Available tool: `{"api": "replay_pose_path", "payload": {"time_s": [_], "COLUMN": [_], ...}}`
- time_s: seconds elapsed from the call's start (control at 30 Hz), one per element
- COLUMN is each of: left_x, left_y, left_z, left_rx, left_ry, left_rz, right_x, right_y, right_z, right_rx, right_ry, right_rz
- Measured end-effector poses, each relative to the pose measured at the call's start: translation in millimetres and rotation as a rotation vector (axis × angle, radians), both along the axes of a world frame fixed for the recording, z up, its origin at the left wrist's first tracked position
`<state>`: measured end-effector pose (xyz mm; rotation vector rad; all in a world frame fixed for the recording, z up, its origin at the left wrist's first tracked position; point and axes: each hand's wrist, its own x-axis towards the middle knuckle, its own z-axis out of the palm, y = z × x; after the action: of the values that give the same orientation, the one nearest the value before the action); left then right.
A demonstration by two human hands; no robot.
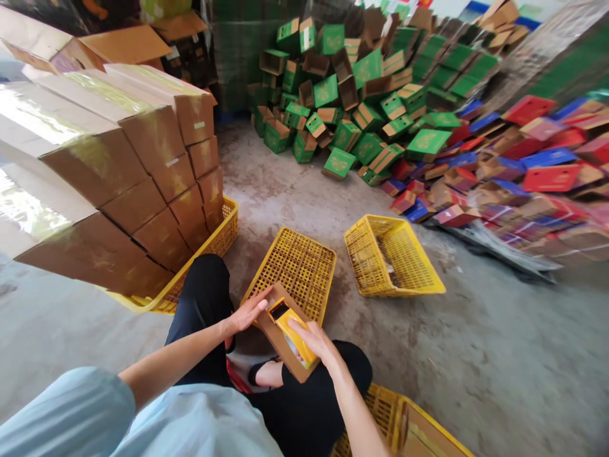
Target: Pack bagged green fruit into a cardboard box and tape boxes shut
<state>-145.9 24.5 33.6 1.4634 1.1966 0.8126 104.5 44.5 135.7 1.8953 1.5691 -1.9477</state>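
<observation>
A small brown cardboard box (288, 363) lies tilted over my lap, its far end by the flat yellow crate. On its upper face is a yellow object with a black end (285, 315); its exact kind is not clear. My left hand (248, 311) rests on the far left edge of the box, fingers stretched out, holding nothing. From the right, my right hand (314, 339) is closed over the yellow object, covering part of it. The yellow lattice crate (302, 260) stands bottom-up just beyond the box.
Stacked brown cartons (136, 206) stand in a yellow basket (231, 219) on the left. Another yellow basket (404, 254) sits tilted on the right, and a yellow crate (385, 406) is beside my right leg. Green boxes (337, 162) and red and blue boxes (552, 178) are heaped beyond.
</observation>
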Motion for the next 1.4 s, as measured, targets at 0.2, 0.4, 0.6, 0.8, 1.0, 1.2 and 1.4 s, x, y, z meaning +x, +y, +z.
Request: {"api": "replay_pose_path", "payload": {"time_s": [0.2,0.4,0.6,0.8,1.0,1.2,1.4], "left_x": [-5,2,5,-6,-13,-13,-11], "left_y": [0,-7,0,38,52,50,48], "left_z": [-18.9,-20.0,-12.1,-4.6,-7.0,-13.3,-7.6], "left_rx": [0.325,0.531,0.452,0.416,0.417,0.417,0.420], "left_ry": [0.352,0.477,0.323,0.180,0.218,0.190,0.248], "left_rz": [-0.308,-0.393,-0.403,-0.400,-0.448,-0.428,-0.443], "right_x": [17,17,14,0,-2,31,37], "right_y": [-5,-9,-4,11,8,-20,-28], "right_z": [-4.4,-7.5,-9.9,-6.6,-8.8,-8.8,-10.3], "right_rx": [-0.020,0.006,-0.028,-0.031,-0.018,-0.027,0.005], "right_ry": [-0.042,-0.018,-0.029,-0.047,-0.028,0.013,-0.059], "right_rz": [0.010,0.012,-0.022,-0.101,-0.103,-0.131,-0.135]}}
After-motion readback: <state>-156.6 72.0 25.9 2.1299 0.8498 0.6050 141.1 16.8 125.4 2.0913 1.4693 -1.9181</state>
